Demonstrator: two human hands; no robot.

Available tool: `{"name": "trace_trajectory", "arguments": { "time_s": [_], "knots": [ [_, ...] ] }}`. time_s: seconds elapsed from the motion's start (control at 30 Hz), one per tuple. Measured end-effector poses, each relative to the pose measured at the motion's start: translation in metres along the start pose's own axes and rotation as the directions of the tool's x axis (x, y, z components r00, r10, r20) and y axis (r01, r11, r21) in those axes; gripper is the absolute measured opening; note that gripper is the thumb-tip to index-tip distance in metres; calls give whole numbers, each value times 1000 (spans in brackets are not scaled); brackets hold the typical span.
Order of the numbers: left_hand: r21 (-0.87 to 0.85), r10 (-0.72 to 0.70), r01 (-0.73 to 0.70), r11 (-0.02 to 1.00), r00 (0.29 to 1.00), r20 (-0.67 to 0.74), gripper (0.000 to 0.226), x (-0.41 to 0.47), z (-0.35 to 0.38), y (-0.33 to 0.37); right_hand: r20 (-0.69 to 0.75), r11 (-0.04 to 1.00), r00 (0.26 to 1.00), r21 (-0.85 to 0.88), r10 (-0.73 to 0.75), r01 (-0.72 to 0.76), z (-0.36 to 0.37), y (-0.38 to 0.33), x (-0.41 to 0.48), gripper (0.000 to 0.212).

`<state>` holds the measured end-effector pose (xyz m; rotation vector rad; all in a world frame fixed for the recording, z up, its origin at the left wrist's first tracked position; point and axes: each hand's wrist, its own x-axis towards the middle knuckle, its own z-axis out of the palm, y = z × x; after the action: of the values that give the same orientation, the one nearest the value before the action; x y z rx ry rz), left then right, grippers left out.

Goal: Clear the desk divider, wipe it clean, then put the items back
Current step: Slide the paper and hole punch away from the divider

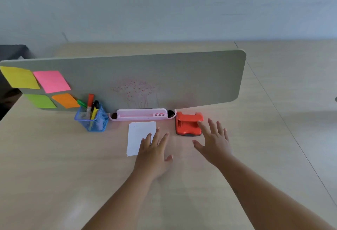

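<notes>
Pale wood-grain desk [54, 166] fills the lower view, with a plain grey-blue wall behind it at twelve o'clock. Standing across the desk is the grey desk divider [164, 76], its face speckled near the middle with a red stain [135, 90] that runs down in faint streaks. At its nine o'clock end four sticky notes cling to it: yellow [19, 77], pink [51, 81], green [40, 100] and orange [65, 100]. Against the divider's foot sit a blue mesh pen cup [92, 119] holding markers, a pink tray [141, 114], and, at three o'clock of the tray, a red hole punch [188, 124]. A white sheet of paper [138, 135] lies flat just in front of the tray.

Both hands hover empty with fingers spread apart. The left hand [155, 149] overlaps the paper's lower right corner; whether it touches the sheet is unclear. The right hand [213, 142] is just beside the hole punch, its fingertips [209, 120] near the punch's right edge.
</notes>
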<state>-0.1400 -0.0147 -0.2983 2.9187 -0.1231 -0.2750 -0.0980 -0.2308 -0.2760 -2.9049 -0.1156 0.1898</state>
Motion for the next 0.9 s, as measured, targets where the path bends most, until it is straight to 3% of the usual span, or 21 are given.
{"name": "trace_trajectory", "arguments": {
  "time_s": [0.1,0.27,0.53,0.67,0.9],
  "knots": [
    [-8,-6,6,1000,1000,17,73,24,11,-2,3,999,999,-12,-43,43,11,0,19,84],
    [-32,-22,25,999,997,74,68,41,30,-10,-172,990,975,-32,-138,134,16,-10,49,72],
    [7,-102,103,995,986,-131,67,52,44,-33,-179,954,942,-146,-286,262,24,-26,81,65],
    [16,-234,236,972,968,-92,77,55,48,-50,-107,957,957,-140,-271,255,18,-35,90,61],
    [20,-147,149,989,987,-57,73,41,52,-55,-36,968,976,-141,-213,206,15,-33,80,46]
  ]
}}
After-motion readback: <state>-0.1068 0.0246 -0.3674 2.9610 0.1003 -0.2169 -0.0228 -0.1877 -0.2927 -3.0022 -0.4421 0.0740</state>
